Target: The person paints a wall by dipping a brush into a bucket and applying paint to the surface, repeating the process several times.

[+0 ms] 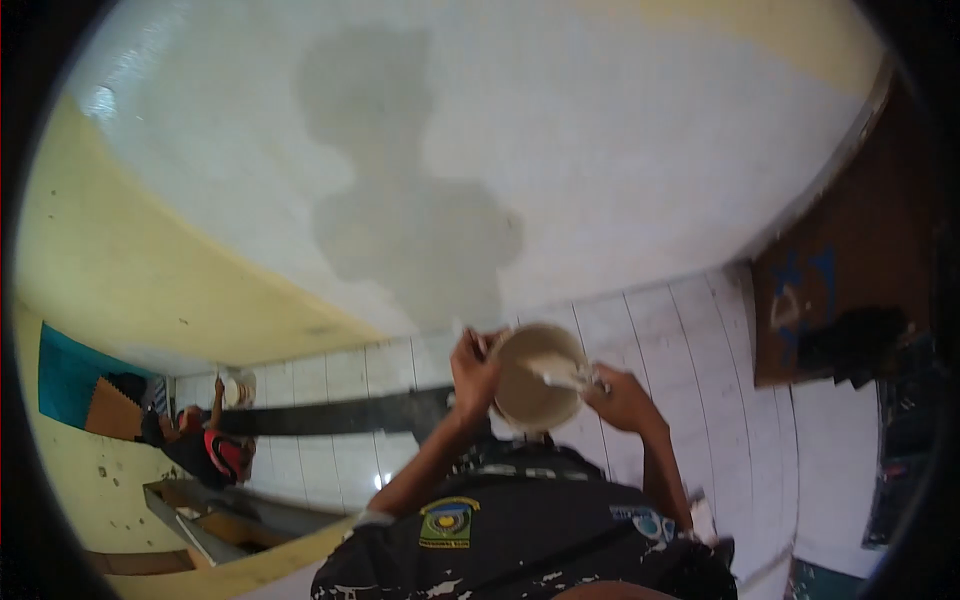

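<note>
A pale bucket (pixel 540 405) is held in front of my dark, paint-spotted shirt. My left hand (pixel 476 372) is closed on the bucket's left rim, and a small whitish tip sticks out above its fingers. On the other side, my right hand (pixel 620 398) grips a whitish, paint-smeared paintbrush (pixel 563 377) that reaches over the rim into the bucket. How deep the brush goes and how much paint lies inside is hard to tell.
Ahead stands a wall (pixel 620 150) with white paint and yellow areas (pixel 190 260). A dark bench (pixel 330 415) crosses the tiled floor (pixel 680 350). At left, another person (pixel 210 450) is beside a white bucket (pixel 240 388). A brown cabinet (pixel 850 290) stands at right.
</note>
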Tool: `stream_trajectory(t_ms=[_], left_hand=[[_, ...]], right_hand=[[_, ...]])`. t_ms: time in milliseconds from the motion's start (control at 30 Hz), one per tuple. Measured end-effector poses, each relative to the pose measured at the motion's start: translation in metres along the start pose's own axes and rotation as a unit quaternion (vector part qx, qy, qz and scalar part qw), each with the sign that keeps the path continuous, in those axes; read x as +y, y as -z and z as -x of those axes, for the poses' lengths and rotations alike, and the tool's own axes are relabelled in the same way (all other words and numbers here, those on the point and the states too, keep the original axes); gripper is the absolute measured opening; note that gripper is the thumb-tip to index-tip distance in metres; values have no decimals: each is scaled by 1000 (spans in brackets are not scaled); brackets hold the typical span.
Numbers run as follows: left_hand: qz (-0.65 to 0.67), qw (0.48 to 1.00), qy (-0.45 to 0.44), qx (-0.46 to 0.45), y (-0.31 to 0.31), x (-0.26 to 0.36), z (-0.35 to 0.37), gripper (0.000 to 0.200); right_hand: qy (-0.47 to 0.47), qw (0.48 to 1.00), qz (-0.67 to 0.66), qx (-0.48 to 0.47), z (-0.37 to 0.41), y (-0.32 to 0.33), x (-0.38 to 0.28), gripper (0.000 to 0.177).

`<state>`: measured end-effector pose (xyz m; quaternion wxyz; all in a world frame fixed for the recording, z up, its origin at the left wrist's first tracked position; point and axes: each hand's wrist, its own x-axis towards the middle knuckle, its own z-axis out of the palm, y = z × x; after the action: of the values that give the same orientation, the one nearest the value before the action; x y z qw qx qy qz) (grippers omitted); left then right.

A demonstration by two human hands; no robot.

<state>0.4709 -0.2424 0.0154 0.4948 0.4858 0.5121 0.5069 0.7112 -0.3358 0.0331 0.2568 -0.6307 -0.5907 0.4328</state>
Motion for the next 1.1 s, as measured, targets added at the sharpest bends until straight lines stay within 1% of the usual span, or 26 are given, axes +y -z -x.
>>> stream_trajectory(t_ms=[33,67,100,133,167,200,267,300,367,400,467,500,567,600,667,700,767,867,933,1000,1033,1100], left_hand=[[29,1000,5,-6,1,-11,-1,30],[17,999,17,-24,3,-8,1,31],[73,997,-5,-35,-1,-5,1,30],[29,999,-21,-39,-2,-1,1,28],[56,997,-28,-55,-2,-1,2,27],[53,997,-13,-53,-3,-1,3,27],[73,994,-11,-77,-3,-2,3,30],[49,996,-17,-74,-3,0,3,28],[68,994,-13,-84,-3,-4,3,28],[90,992,-13,-91,-3,-5,4,29],[85,992,-1,-94,-2,-5,5,30],[83,992,7,-95,-2,-4,4,30],[83,992,8,-99,-3,-2,5,30],[84,991,6,-102,-4,-2,5,30],[82,991,16,-105,-4,-3,7,29],[82,990,22,-109,-4,-3,7,29],[83,990,18,-113,-5,2,7,29],[86,990,16,-114,-5,5,7,28],[89,990,17,-112,-3,5,6,27],[90,988,25,-126,0,3,5,34],[90,987,24,-127,0,2,4,34],[94,989,18,-113,1,2,3,26]], right_hand=[[-9,1000,3,-8,4,2,-6,32],[-19,1000,4,-16,8,0,-6,31],[4,1000,-11,-7,11,-6,3,30],[35,999,-24,6,10,-10,11,29],[18,1000,-11,-9,12,-7,3,28],[14,1000,9,-23,13,-4,-2,29],[23,998,52,-29,11,-8,-1,29],[19,998,49,-32,9,-13,0,29],[145,979,138,30,5,-23,-1,26],[140,981,134,29,2,-25,-4,26],[123,966,221,-43,-5,-25,-26,23],[122,967,218,-44,-9,-29,-28,23],[126,949,275,-84,-17,-35,-29,22],[126,950,273,-85,-21,-37,-28,22],[121,939,303,-106,-26,-42,-27,26],[122,939,303,-106,-26,-45,-25,26],[115,933,325,-104,-30,-53,-20,18],[126,920,347,-130,-36,-59,-20,16],[126,921,346,-126,-38,-61,-24,15],[125,922,346,-122,-40,-65,-24,15],[123,918,358,-120,-42,-69,-21,15],[121,913,371,-117,-43,-73,-19,15]])
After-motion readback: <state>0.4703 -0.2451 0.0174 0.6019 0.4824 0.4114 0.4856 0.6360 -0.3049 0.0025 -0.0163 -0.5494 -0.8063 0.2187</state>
